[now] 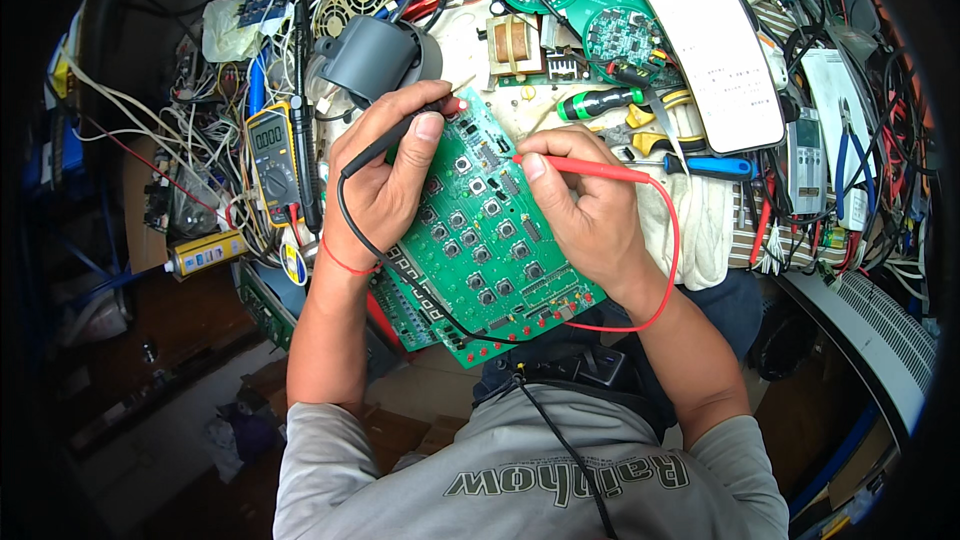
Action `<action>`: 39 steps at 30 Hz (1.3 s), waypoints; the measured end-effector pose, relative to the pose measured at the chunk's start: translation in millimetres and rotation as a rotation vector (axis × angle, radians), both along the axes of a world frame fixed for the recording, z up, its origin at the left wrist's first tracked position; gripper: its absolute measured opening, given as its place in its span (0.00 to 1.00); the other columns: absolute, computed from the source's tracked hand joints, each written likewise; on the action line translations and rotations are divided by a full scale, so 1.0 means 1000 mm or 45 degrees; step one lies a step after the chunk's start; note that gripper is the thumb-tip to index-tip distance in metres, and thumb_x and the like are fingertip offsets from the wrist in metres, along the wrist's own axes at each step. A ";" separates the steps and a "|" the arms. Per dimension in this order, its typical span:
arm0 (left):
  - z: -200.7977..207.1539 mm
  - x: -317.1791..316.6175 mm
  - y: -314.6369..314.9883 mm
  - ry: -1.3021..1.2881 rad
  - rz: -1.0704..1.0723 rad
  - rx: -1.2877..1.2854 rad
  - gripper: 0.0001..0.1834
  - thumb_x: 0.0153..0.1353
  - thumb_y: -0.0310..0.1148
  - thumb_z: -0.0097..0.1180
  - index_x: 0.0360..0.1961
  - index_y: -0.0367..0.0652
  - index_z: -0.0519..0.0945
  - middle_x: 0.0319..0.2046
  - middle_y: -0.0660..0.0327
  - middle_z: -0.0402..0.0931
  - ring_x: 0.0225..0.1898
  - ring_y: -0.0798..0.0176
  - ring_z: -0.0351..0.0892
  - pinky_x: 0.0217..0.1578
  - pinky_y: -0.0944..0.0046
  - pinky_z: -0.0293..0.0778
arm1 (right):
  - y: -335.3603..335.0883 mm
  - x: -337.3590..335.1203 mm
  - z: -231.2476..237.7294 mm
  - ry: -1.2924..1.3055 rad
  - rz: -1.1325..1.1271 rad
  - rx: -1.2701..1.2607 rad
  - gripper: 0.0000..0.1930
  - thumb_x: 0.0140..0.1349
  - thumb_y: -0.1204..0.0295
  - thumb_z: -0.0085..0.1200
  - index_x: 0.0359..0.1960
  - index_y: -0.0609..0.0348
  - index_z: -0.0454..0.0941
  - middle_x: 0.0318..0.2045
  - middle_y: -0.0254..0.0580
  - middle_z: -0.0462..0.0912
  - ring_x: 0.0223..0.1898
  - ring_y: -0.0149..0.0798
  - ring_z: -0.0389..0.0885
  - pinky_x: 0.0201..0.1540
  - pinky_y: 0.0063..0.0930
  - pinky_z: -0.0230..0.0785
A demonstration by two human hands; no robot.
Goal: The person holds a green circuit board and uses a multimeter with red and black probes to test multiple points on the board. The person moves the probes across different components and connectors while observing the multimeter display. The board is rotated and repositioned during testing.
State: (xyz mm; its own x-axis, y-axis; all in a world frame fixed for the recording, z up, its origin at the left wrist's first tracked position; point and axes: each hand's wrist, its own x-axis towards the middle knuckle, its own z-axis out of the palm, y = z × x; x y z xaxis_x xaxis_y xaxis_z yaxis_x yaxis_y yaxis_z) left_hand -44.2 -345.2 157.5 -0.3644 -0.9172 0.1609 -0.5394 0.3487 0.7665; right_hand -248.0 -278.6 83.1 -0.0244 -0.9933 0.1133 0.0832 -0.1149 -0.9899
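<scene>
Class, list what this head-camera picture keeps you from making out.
Underside of the green circuit board: turned away, head view.
Part of the black probe: covered by the left hand, head view.
Contact point of the red probe: too small, head view.

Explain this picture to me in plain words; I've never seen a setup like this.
There is no robot here, just a person's two bare hands. The single picture comes from a wide camera worn on the head, looking down, so straight edges bend near the rim. The left hand has a black probe in its grip; the right hand holds a red probe over a green circuit board. Whether the tips touch it is too small to tell. On the cluttered surface beyond are a yellow-edged multimeter on the left, round green boards, and a blue-handled screwdriver on the right.
</scene>
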 end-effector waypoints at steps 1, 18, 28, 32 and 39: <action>0.000 0.000 0.000 0.000 -0.002 -0.001 0.14 0.76 0.34 0.58 0.54 0.37 0.84 0.44 0.53 0.88 0.47 0.58 0.87 0.52 0.60 0.79 | 0.000 0.000 0.000 -0.003 0.002 0.008 0.09 0.75 0.69 0.58 0.47 0.63 0.82 0.39 0.40 0.82 0.39 0.32 0.79 0.42 0.27 0.72; 0.003 0.001 -0.002 -0.133 -0.060 -0.129 0.13 0.75 0.35 0.59 0.53 0.37 0.84 0.45 0.51 0.86 0.47 0.54 0.86 0.52 0.59 0.78 | -0.001 -0.001 0.001 0.032 0.007 -0.003 0.09 0.73 0.71 0.60 0.47 0.65 0.82 0.40 0.44 0.83 0.37 0.35 0.86 0.40 0.29 0.79; 0.001 -0.006 0.006 0.100 0.081 0.101 0.11 0.73 0.33 0.62 0.51 0.38 0.84 0.47 0.55 0.86 0.47 0.61 0.85 0.51 0.62 0.79 | 0.000 -0.001 0.003 0.028 0.004 0.016 0.09 0.72 0.71 0.60 0.47 0.64 0.82 0.40 0.45 0.83 0.38 0.38 0.86 0.41 0.31 0.80; -0.001 -0.001 0.004 0.026 0.009 0.089 0.12 0.72 0.33 0.65 0.50 0.38 0.84 0.47 0.56 0.87 0.47 0.63 0.85 0.51 0.63 0.79 | 0.000 0.000 0.002 0.056 -0.020 -0.027 0.08 0.71 0.71 0.60 0.47 0.63 0.82 0.39 0.45 0.83 0.37 0.40 0.85 0.41 0.33 0.79; 0.000 0.007 0.000 -0.125 -0.155 0.069 0.11 0.72 0.33 0.63 0.48 0.36 0.85 0.47 0.55 0.88 0.59 0.54 0.81 0.64 0.54 0.73 | 0.000 0.002 -0.002 0.021 -0.035 -0.052 0.08 0.71 0.72 0.61 0.47 0.61 0.82 0.38 0.45 0.83 0.36 0.41 0.84 0.40 0.34 0.77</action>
